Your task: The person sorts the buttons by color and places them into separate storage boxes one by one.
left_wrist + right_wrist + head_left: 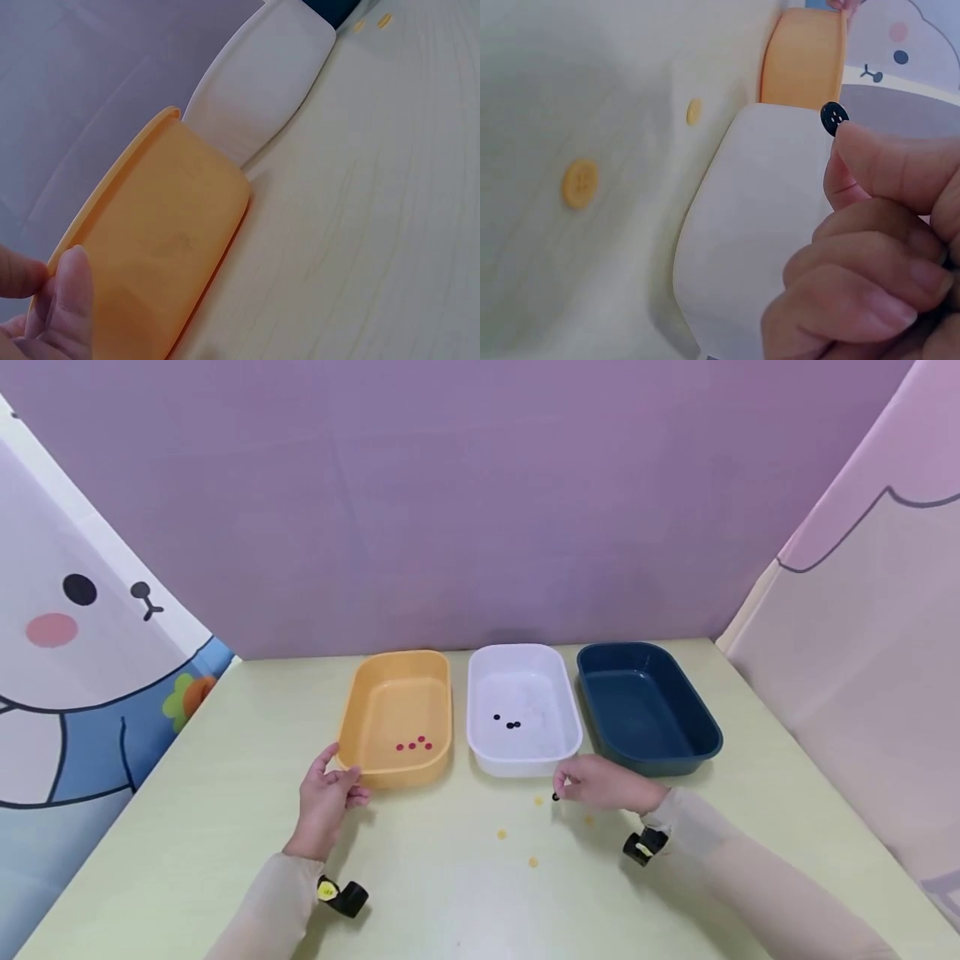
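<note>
My right hand (600,783) pinches a black button (834,118) between thumb and forefinger, just in front of the white tray (525,767). Three black buttons (497,717) lie inside that tray. With fingers and thumb about its near left corner, my left hand (326,797) holds the orange tray (393,779). Several red buttons (412,746) rest on the orange tray's floor. On the table around the right hand lie several yellow buttons (502,834); the right wrist view shows holes in one yellow button (580,184).
A dark blue tray (648,714) stands right of the white one, with no buttons visible in it. All three trays sit in a row on the pale table (420,877). A purple backdrop (480,510) rises behind them, with printed cloth at both sides.
</note>
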The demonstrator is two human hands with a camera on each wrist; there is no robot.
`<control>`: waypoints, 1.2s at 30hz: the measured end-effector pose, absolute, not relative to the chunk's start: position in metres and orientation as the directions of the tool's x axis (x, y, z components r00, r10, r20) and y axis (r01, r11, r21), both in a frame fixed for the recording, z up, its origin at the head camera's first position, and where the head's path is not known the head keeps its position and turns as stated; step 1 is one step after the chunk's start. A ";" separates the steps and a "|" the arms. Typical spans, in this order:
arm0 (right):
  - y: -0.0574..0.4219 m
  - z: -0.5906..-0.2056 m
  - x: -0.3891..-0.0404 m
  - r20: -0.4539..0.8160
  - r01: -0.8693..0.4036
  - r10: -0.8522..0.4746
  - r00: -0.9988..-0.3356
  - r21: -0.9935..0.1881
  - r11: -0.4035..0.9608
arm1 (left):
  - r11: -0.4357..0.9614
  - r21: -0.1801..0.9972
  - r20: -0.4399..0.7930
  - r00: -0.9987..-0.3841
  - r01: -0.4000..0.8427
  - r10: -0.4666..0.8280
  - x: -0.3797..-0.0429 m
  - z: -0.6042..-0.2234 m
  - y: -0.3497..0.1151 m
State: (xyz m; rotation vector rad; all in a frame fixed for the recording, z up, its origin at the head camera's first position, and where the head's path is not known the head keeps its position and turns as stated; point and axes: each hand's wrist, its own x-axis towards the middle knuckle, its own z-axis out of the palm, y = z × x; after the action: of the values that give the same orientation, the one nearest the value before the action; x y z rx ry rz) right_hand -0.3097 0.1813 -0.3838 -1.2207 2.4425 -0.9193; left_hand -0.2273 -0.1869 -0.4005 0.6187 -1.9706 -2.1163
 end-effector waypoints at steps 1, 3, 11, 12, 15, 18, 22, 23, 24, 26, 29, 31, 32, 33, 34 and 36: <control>0.182 -0.382 -0.310 0.045 -0.626 -0.790 -0.612 -0.638 0.449 | -0.103 0.984 -0.176 -0.897 -0.146 -0.405 -0.228 -0.401 -0.187; 0.182 -0.377 -0.311 0.041 -0.636 -0.795 -0.605 -0.627 0.450 | -0.100 0.984 -0.177 -0.898 -0.149 -0.403 -0.228 -0.401 -0.186; 0.180 -0.362 -0.317 -0.013 -0.595 -0.765 -0.644 -0.621 0.511 | -0.086 0.985 -0.174 -0.901 -0.152 -0.396 -0.229 -0.399 -0.187; 0.179 -0.361 -0.318 -0.015 -0.591 -0.761 -0.649 -0.620 0.516 | -0.082 0.984 -0.177 -0.901 -0.157 -0.397 -0.229 -0.399 -0.187; 0.177 -0.356 -0.323 -0.007 -0.597 -0.760 -0.650 -0.614 0.516 | -0.072 0.983 -0.184 -0.896 -0.170 -0.404 -0.228 -0.398 -0.187; 0.173 -0.350 -0.330 -0.011 -0.596 -0.754 -0.657 -0.606 0.528 | -0.079 0.985 -0.175 -0.898 -0.156 -0.403 -0.228 -0.398 -0.188; 0.166 -0.342 -0.340 -0.034 -0.596 -0.747 -0.664 -0.579 0.557 | -0.099 0.985 -0.169 -0.901 -0.141 -0.399 -0.228 -0.400 -0.189; 0.164 -0.340 -0.343 -0.037 -0.602 -0.749 -0.662 -0.569 0.560 | -0.102 0.985 -0.171 -0.901 -0.142 -0.399 -0.228 -0.400 -0.189; 0.162 -0.338 -0.346 -0.040 -0.609 -0.752 -0.658 -0.560 0.562 | -0.102 0.984 -0.176 -0.900 -0.147 -0.399 -0.227 -0.401 -0.189; 0.157 -0.335 -0.351 -0.058 -0.603 -0.749 -0.660 -0.554 0.574 | -0.104 0.983 -0.180 -0.899 -0.151 -0.399 -0.227 -0.402 -0.189; 0.150 -0.328 -0.357 -0.080 -0.596 -0.739 -0.669 -0.536 0.598 | -0.114 0.983 -0.177 -0.902 -0.143 -0.393 -0.226 -0.403 -0.188; 0.144 -0.322 -0.360 -0.096 -0.586 -0.726 -0.681 -0.524 0.619 | -0.119 0.984 -0.170 -0.904 -0.134 -0.391 -0.227 -0.404 -0.188; 0.141 -0.319 -0.361 -0.099 -0.585 -0.721 -0.686 -0.514 0.627 | -0.120 0.984 -0.167 -0.905 -0.129 -0.391 -0.227 -0.403 -0.188; 0.138 -0.316 -0.363 -0.090 -0.601 -0.725 -0.683 -0.496 0.627 | -0.123 0.984 -0.165 -0.905 -0.126 -0.393 -0.227 -0.403 -0.188; 0.135 -0.314 -0.364 -0.085 -0.611 -0.728 -0.680 -0.482 0.628 | -0.122 0.985 -0.163 -0.904 -0.124 -0.395 -0.228 -0.402 -0.187; 0.131 -0.311 -0.368 -0.063 -0.645 -0.744 -0.665 -0.453 0.615 | -0.117 0.986 -0.155 -0.906 -0.117 -0.395 -0.229 -0.401 -0.187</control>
State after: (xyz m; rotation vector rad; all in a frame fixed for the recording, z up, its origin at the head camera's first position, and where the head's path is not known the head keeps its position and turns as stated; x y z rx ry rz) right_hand -0.3681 0.1305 -0.3111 -1.1383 2.5956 -0.5847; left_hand -0.2291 -0.1871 -0.4014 0.5770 -1.9478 -2.1378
